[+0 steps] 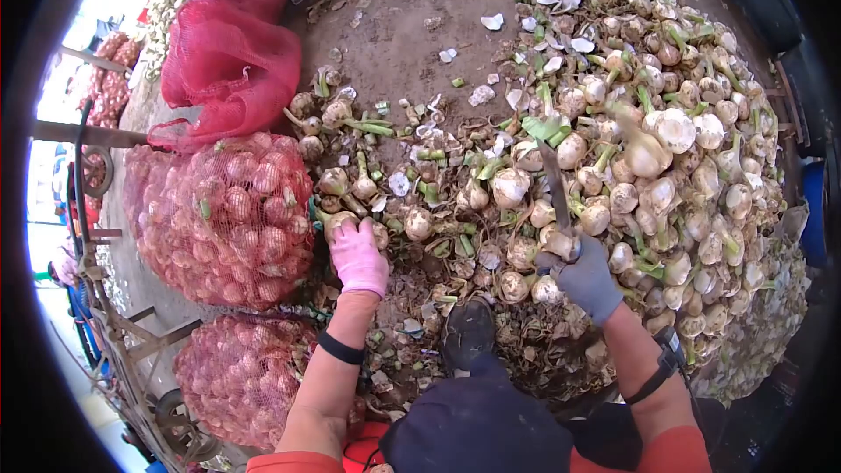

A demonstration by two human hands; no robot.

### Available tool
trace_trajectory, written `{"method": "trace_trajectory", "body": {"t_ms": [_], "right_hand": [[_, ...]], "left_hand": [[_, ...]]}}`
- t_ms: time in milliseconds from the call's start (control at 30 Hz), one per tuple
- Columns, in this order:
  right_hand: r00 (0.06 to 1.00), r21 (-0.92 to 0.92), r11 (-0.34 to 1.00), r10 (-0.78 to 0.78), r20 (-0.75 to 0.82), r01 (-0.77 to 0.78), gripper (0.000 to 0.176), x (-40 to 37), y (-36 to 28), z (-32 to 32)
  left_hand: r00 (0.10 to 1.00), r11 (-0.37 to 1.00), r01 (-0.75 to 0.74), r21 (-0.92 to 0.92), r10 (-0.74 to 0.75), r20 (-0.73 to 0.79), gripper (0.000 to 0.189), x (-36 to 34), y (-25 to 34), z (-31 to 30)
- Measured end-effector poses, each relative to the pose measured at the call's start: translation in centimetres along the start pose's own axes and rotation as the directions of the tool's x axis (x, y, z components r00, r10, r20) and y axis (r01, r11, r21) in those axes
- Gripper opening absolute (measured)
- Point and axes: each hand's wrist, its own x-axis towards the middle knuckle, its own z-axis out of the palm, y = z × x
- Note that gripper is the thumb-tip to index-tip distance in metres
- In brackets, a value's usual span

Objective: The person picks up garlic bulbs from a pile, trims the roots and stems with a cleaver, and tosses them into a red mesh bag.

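Note:
My left hand (359, 261), in a pink glove, reaches down beside the full sack with its fingers curled over a garlic bulb (336, 222), which they partly hide. My right hand (585, 278), in a grey glove, grips a knife (554, 180) whose blade points up and away from me. Under and around the knife lie many pale, soil-stained garlic bulbs (511, 187) with cut green stalks. One blurred garlic bulb (646, 156) appears above the heap, to the right of the blade.
Filled red mesh sacks (236, 219) stand at the left, with an empty-looking red net (228, 61) behind. A metal cart frame (131, 342) runs along the left edge. Trimmings cover the ground around my shoe (469, 333). Dark crates (758, 0) stand at the far right.

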Motion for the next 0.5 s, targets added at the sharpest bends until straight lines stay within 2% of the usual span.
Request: {"method": "trace_trajectory", "body": {"t_ms": [33, 67, 100, 133, 167, 200, 233, 267, 333, 400, 433, 467, 500], "right_hand": [[1.000, 0.022, 1.000, -0.007, 0.021, 0.007, 0.044, -0.1, -0.3, 0.1], [0.999, 0.043, 0.999, -0.016, 0.038, 0.014, 0.044, -0.3, -0.7, 0.2], [0.995, -0.152, 0.984, -0.100, -0.007, 0.098, 0.040, -0.7, -1.7, 0.1], [0.996, -0.152, 0.985, -0.090, -0.016, 0.087, 0.040, -1.1, -2.5, 0.1], [0.998, -0.167, 0.984, -0.062, 0.021, 0.065, 0.037, -1.4, -3.2, 0.0], [0.998, -0.184, 0.982, -0.038, 0.059, 0.048, 0.035, -1.5, -3.6, 0.1], [0.976, -0.266, 0.939, -0.207, 0.064, 0.216, 0.026, -1.7, -3.3, 0.5], [0.977, -0.272, 0.938, -0.205, 0.058, 0.213, 0.026, -2.0, -3.7, 0.8], [0.917, -0.415, 0.818, -0.369, 0.153, 0.399, 0.023, -3.0, -5.3, 1.3], [0.913, -0.478, 0.779, -0.357, 0.194, 0.406, 0.022, -3.5, -6.0, 1.6], [0.865, -0.463, 0.732, -0.453, 0.216, 0.500, 0.024, -3.8, -6.3, 1.7], [0.805, -0.445, 0.676, -0.543, 0.237, 0.587, 0.027, -3.9, -6.3, 1.7], [0.777, -0.458, 0.636, -0.578, 0.249, 0.621, 0.034, -4.1, -6.1, 1.8]], "left_hand": [[1.000, 1.000, -0.004, -0.003, 0.004, -0.004, 0.056, -0.3, -0.1, 0.2], [0.997, 0.992, -0.042, -0.118, 0.034, -0.073, 0.055, -0.6, 0.1, -0.7], [0.988, 0.969, -0.093, -0.228, 0.060, -0.145, 0.054, -0.4, 0.3, -1.6], [0.988, 0.968, -0.103, -0.230, 0.072, -0.139, 0.054, -0.6, 0.8, -2.2], [0.996, 0.672, -0.084, -0.736, 0.066, -0.054, 0.054, -1.0, 1.5, -2.7], [0.995, 0.150, 0.006, -0.989, 0.102, 0.021, 0.055, -1.2, 2.4, -3.9], [0.982, -0.003, 0.103, -0.995, 0.160, 0.102, 0.056, -1.7, 3.3, -5.5], [0.958, -0.149, 0.205, -0.967, 0.231, 0.168, 0.057, -2.1, 4.4, -7.5], [0.945, -0.242, 0.207, -0.948, 0.300, 0.130, 0.060, -2.6, 6.3, -9.4], [0.915, -0.023, -0.013, -1.000, 0.404, -0.021, 0.062, -2.4, 7.7, -9.4], [0.926, -0.147, 0.103, -0.984, 0.375, 0.041, 0.067, -3.5, 8.3, -9.9], [0.925, -0.037, 0.094, -0.995, 0.372, 0.074, 0.072, -3.6, 8.7, -10.6], [0.923, 0.018, 0.013, -1.000, 0.385, 0.019, 0.069, -3.8, 8.8, -11.7]]}}
